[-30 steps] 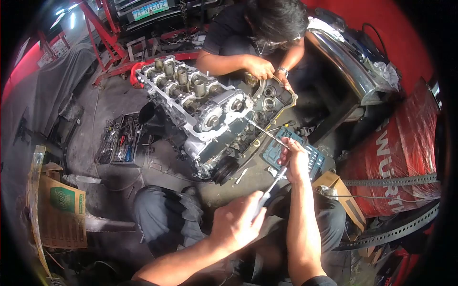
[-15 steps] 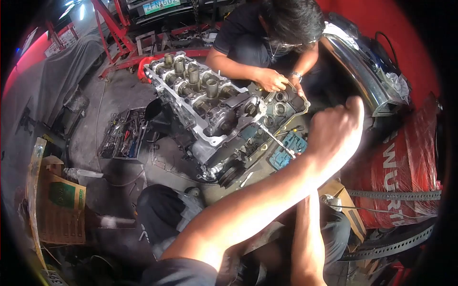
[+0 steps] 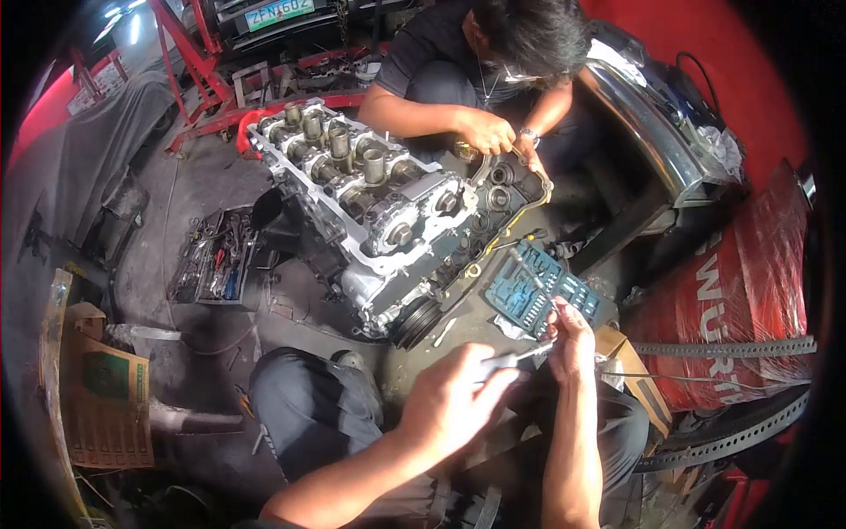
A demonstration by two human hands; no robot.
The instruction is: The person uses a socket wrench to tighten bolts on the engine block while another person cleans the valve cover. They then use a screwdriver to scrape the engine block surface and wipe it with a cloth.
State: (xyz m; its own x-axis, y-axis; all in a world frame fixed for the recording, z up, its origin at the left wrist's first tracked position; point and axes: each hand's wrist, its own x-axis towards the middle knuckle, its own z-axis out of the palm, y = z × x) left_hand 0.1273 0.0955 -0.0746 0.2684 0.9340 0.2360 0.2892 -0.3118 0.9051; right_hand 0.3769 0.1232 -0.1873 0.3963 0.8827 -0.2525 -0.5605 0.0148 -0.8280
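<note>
My left hand (image 3: pixel 451 398) is closed around the grey handle of a slim metal tool (image 3: pixel 533 350), low in front of the engine. The tool's shaft points right to my right hand (image 3: pixel 573 342), whose fingers are closed at its far end; any small part between them is too small to name. Just beyond my right hand lies an open teal socket case (image 3: pixel 530 298) with rows of small bits. The silver engine (image 3: pixel 339 189) stands left of the case, its two round sprockets or cam ends facing me. A dark pulley (image 3: pixel 417 324) is at its lower front.
A co-worker (image 3: pixel 441 97) crouches behind the engine, both hands on a cover (image 3: pixel 514 187). A tool tray (image 3: pixel 214 256) lies left, a cardboard box (image 3: pixel 110 397) lower left. A chrome bumper (image 3: pixel 648 123) and red wrapped drum (image 3: pixel 740 300) are at the right.
My left hand has come down and left from the upper right, and now grips the tool. The tool has moved away from the engine front toward me. My right hand and the teal case are now uncovered.
</note>
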